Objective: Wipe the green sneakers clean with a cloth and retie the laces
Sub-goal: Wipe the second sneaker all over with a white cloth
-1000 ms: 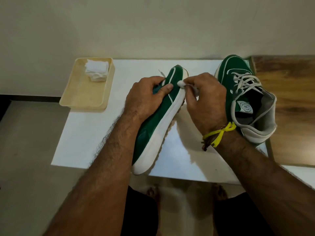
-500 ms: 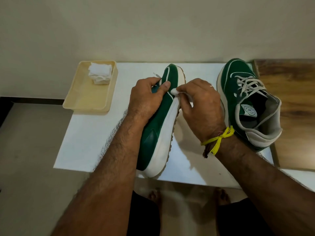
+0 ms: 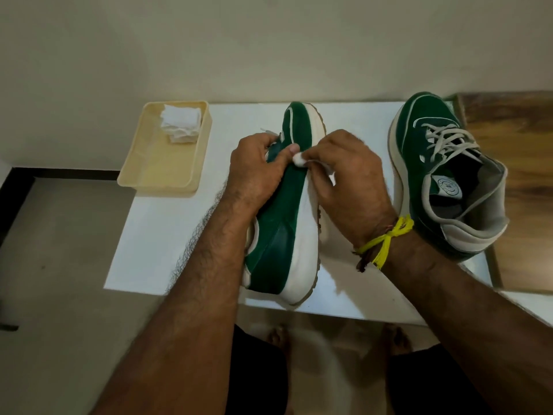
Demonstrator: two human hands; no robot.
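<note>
Head view: sneaker on its side, wiping at the sole edge.
Left hand [image 3: 257, 169] grips tipped sneaker [image 3: 284, 223], long axis running away from the person; right hand [image 3: 344, 175] pinches cloth [image 3: 299, 159] against green-white seam just beside left thumb. Second sneaker [image 3: 443, 175] upright, right.

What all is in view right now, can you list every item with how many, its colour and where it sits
held sneaker: one, green with white sole, tipped on its side mid-table
second sneaker: one, green, pale laces, upright at right
cloth: one, white, pressed on the held sneaker
tray: one, cream, far left of table
folded cloths: small stack, white, in the tray's far end
table: one, white
wooden surface: one, brown, far right
left hand: grips the held sneaker
right hand: pinches the cloth, yellow thread at wrist
</note>
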